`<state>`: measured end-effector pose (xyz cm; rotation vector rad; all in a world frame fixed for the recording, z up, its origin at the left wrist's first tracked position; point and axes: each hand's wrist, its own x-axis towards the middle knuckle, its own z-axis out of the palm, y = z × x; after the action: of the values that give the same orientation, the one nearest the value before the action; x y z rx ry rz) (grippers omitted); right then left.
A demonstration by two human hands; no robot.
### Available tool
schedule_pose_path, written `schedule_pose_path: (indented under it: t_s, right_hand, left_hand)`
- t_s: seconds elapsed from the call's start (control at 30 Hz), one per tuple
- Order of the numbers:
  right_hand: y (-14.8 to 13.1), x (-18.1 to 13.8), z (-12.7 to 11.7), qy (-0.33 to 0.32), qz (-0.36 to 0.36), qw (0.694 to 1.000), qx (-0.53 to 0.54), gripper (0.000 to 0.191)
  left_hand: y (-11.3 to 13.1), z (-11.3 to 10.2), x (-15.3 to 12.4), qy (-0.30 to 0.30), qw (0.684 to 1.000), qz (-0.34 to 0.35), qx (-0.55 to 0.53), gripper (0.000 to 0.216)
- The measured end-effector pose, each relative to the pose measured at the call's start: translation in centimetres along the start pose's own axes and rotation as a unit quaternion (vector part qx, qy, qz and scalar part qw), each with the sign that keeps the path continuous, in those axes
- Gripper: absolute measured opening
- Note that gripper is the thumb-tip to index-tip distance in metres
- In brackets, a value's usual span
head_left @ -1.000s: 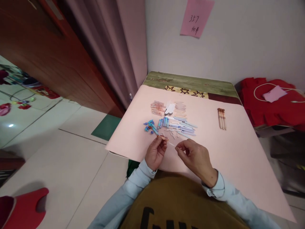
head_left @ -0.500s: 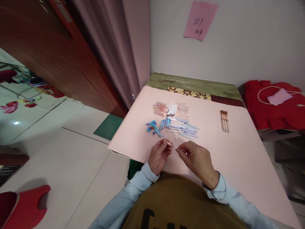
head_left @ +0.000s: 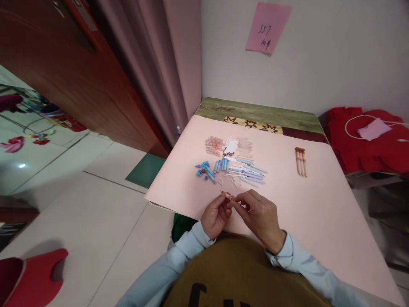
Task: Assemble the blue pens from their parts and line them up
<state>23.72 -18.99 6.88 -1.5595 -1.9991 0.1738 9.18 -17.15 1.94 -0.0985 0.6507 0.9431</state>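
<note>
Near the front edge of the table, my left hand [head_left: 217, 215] is closed round a short beige and reddish-brown pen part [head_left: 228, 196]. My right hand [head_left: 260, 213] pinches at that part's right end; whatever small piece its fingertips hold is too small to make out. Just beyond the hands lie small whitish pieces [head_left: 234, 181], blue pen barrels [head_left: 225, 165] and a heap of blue caps or clips [head_left: 203, 168]. Pale blue and white pen tubes [head_left: 247, 170] are spread to their right.
Further back are reddish clear tubes [head_left: 214, 146], white refills with dark tips [head_left: 230, 147] and pale pinkish tubes [head_left: 245, 147]. Three pens with brown tops [head_left: 300, 162] lie at the right on the pink table cover [head_left: 287, 196]. Red cloth [head_left: 338, 136] sits beyond the right edge.
My right hand has moved left, so its fingertips now meet the end of the pen part. My left hand has shifted slightly right and down, still holding the part.
</note>
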Motion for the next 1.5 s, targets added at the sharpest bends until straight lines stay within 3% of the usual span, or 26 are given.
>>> schedule_pose_path:
  t_s: [0.33, 0.5, 0.67, 0.87, 1.0, 1.13, 1.23, 1.3, 1.4, 1.5]
  right_hand:
    - [2.1, 0.9, 1.1, -0.016, 0.078, 0.991, 0.110, 0.028]
    - [3.8, 4.0, 4.4, -0.065, 0.035, 0.996, 0.049, 0.018]
    - [3.0, 6.6, 7.0, -0.137, 0.024, 0.989, -0.048, 0.020]
    - [1.9, 7.9, 7.9, -0.201, 0.027, 0.970, -0.132, 0.026]
    - [2.0, 8.3, 7.8, -0.192, 0.019, 0.972, -0.134, 0.025]
    - [3.0, 7.8, 6.4, -0.088, 0.058, 0.993, -0.055, 0.020]
    - [3.8, 6.8, 4.5, -0.041, 0.101, 0.991, 0.078, 0.013]
    - [3.8, 5.8, 3.2, -0.043, 0.129, 0.969, 0.204, 0.014]
    - [2.9, 4.0, 1.9, -0.054, 0.162, 0.912, 0.374, 0.025]
    - [1.8, 2.6, 1.2, -0.057, 0.156, 0.898, 0.408, 0.026]
  left_hand:
    - [1.0, -0.1, 0.0, -0.015, 0.999, 0.029, 0.004, 0.010]
    - [1.3, -1.2, 0.2, -0.032, 0.999, 0.034, 0.020, 0.011]
    - [1.2, -1.9, 0.2, -0.024, 0.999, 0.028, 0.033, 0.010]
    - [1.5, -1.7, 0.2, -0.025, 0.999, 0.030, 0.011, 0.008]
    - [1.5, -1.2, 0.0, -0.012, 1.000, 0.028, -0.005, 0.010]
    - [1.9, -0.5, -0.3, 0.011, 0.998, 0.037, -0.046, 0.016]
    - [2.2, 0.0, -0.4, 0.032, 0.996, 0.043, -0.074, 0.018]
    - [2.3, 0.4, -0.3, 0.037, 0.995, 0.040, -0.085, 0.018]
    - [2.0, 1.0, -0.1, 0.043, 0.995, 0.027, -0.085, 0.018]
    - [1.4, 1.5, 0.1, 0.055, 0.995, 0.022, -0.074, 0.020]
